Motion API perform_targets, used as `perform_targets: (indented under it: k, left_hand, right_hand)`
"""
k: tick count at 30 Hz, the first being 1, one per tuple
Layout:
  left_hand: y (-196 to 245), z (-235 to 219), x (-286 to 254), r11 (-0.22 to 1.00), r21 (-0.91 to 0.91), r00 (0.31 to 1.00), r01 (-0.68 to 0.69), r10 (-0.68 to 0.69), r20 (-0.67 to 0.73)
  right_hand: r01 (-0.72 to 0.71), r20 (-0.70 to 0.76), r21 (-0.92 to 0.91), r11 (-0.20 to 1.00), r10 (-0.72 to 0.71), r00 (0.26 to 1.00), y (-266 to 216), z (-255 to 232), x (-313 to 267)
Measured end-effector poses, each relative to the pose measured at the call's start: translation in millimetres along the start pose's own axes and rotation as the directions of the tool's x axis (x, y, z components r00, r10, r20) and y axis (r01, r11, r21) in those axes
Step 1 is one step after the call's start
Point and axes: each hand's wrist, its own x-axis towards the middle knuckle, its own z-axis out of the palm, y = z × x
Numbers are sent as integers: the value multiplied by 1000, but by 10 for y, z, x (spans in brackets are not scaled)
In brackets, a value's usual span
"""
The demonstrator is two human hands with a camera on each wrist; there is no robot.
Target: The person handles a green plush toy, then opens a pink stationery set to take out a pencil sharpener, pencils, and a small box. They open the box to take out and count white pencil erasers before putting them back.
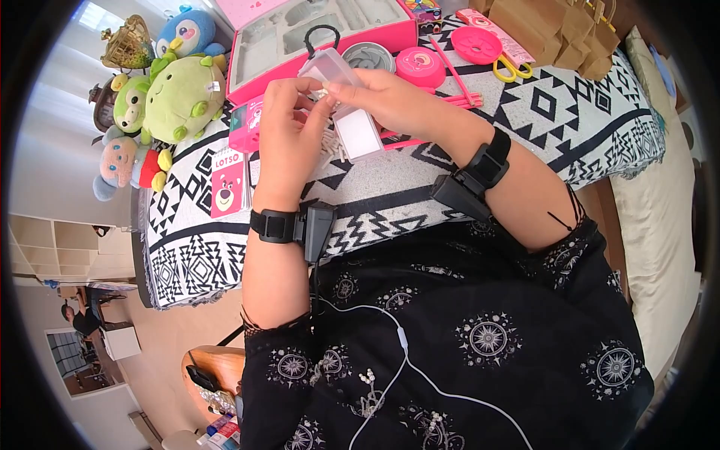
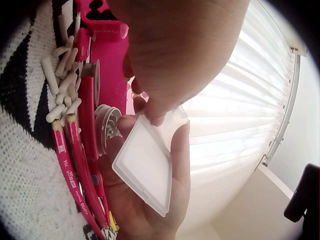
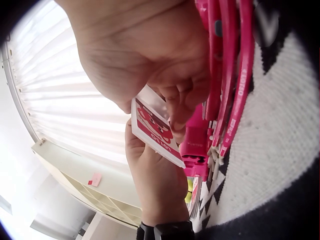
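Observation:
My right hand [image 1: 397, 101] grips a small translucent plastic case [image 1: 358, 136], its lid hinged open. In the left wrist view the white inside of the case [image 2: 145, 167] shows, with right fingers along its edge. A pink bear picture marked LOTSO is on the outer face of the case [image 3: 156, 129] in the right wrist view. At the upper half of the case, my left hand [image 1: 289, 127] pinches a small white piece between thumb and forefinger; the fingers partly hide it. Below the hands, several short white sticks [image 2: 62, 92] lie heaped on the patterned cloth.
Pink pencils [image 2: 70, 180] lie beside the sticks. Around them are a LOTSO notebook [image 1: 229, 184], a large pink box [image 1: 247, 64], a round pink container [image 1: 420, 66] and yellow-handled scissors [image 1: 514, 73]. Plush toys [image 1: 184, 97] sit at left, paper bags [image 1: 555, 34] at far right.

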Motion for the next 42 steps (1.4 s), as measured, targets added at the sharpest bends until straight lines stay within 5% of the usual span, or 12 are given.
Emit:
perform_targets:
  k: [3, 8, 15, 21, 34, 40, 42]
  left_hand:
    - [-5, 11, 3, 996, 65, 998, -64, 65, -19]
    - [-45, 41, 2, 989, -138, 985, 52, -74, -155]
    - [-101, 1, 7, 987, -57, 986, 153, -156, -54]
    - [-98, 8, -63, 977, 201, 926, 63, -133, 353]
    - [-56, 0, -51, 969, 220, 914, 112, -188, 360]
    - [-201, 37, -53, 973, 229, 954, 10, -79, 291]
    - [-182, 26, -33, 984, 107, 965, 141, -161, 209]
  right_hand:
    - [-16, 17, 28, 999, 15, 1000, -54, -23, -25]
    - [-56, -50, 291, 955, 74, 996, -124, 6, -63]
    - [15, -48, 597, 802, 17, 999, -49, -109, 13]
    - [-25, -71, 467, 884, 66, 995, -44, -62, 8]
    - [-46, -61, 403, 914, 77, 995, -48, -56, -15]
    - [-24, -87, 399, 917, 64, 994, -34, -40, 2]
    - [-15, -111, 388, 922, 63, 992, -21, -38, 12]
